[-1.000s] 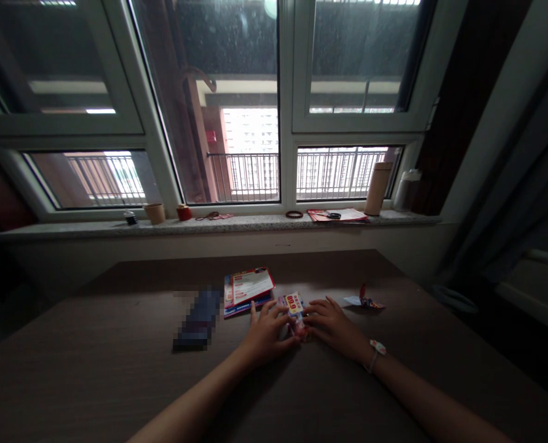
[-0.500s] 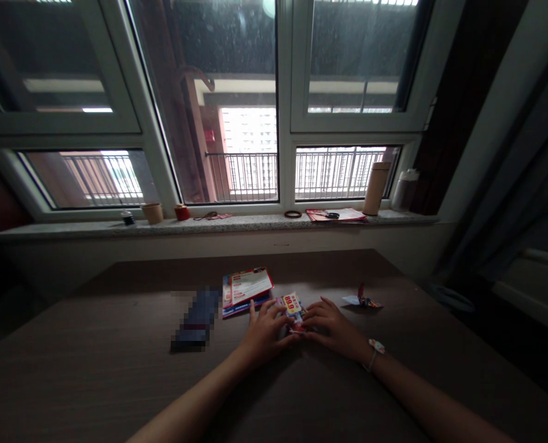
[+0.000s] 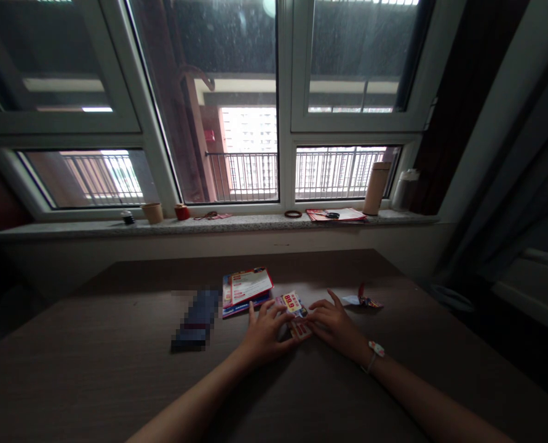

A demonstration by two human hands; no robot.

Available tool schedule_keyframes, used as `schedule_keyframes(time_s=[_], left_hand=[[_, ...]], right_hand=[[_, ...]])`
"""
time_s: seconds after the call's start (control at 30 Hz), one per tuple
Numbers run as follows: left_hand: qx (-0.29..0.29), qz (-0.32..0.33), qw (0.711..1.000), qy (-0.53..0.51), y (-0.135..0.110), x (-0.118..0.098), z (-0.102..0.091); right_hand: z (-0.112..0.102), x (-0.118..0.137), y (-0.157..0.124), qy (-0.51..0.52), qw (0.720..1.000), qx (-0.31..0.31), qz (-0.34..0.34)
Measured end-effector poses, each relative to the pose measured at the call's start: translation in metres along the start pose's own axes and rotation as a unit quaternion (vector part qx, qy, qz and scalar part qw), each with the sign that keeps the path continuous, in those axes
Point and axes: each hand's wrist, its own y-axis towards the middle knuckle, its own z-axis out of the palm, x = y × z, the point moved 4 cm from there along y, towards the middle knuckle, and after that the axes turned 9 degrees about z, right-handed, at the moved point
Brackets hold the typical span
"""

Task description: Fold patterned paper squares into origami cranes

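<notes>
Both my hands rest on the dark wooden table [image 3: 117, 381] and meet at a small printed paper [image 3: 294, 306] with a red and yellow price mark. My left hand [image 3: 264, 335] curls its fingers against the paper's left side. My right hand [image 3: 333, 326] pinches its right edge, one finger raised. A stack of red and blue leaflets [image 3: 246, 289] lies just beyond my left hand. A small folded paper figure [image 3: 363, 300] sits to the right of my right hand.
A dark flat blurred object [image 3: 197, 320] lies on the table left of the leaflets. The windowsill [image 3: 255, 224] carries a paper cup [image 3: 154, 213], a red pot [image 3: 182, 212], a bracelet [image 3: 293, 214], papers [image 3: 336, 215] and a tall tan flask [image 3: 376, 187].
The printed paper has tilted and shifted slightly between my fingers. My right hand's fingers have moved a little, one lifting. My arms stay in place.
</notes>
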Motion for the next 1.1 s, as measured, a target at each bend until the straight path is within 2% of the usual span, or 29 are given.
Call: schedule_keyframes(time_s=[0.13,0.33,0.5,0.7,0.8,0.9,1.0,1.1], left_hand=[[-0.006,-0.037,0.999,0.001,0.000,0.006,0.004],[-0.006,-0.054,0.998,0.016,-0.001,0.007,0.005],[-0.038,-0.039,0.998,0.021,-0.003,0.005,0.003],[-0.074,-0.038,0.996,0.025,-0.004,0.005,0.001],[-0.064,-0.024,0.997,0.031,-0.004,0.001,-0.001],[-0.019,-0.005,0.999,0.034,-0.002,-0.003,-0.002],[0.014,-0.006,1.000,0.025,-0.001,-0.003,-0.002],[0.017,-0.011,1.000,0.020,0.000,-0.003,-0.002]], right_hand=[[-0.002,-0.001,0.001,0.005,0.999,-0.023,0.024],[-0.002,-0.006,0.002,-0.016,0.996,-0.050,0.074],[0.001,-0.010,0.003,0.005,0.995,-0.037,0.091],[0.000,-0.019,0.002,0.011,0.987,-0.078,0.141],[-0.001,-0.024,0.001,0.035,0.980,-0.091,0.175],[-0.001,-0.026,0.001,0.041,0.975,-0.095,0.198],[0.000,-0.027,0.001,0.029,0.974,-0.096,0.202],[0.002,-0.030,0.001,-0.012,0.977,-0.088,0.193]])
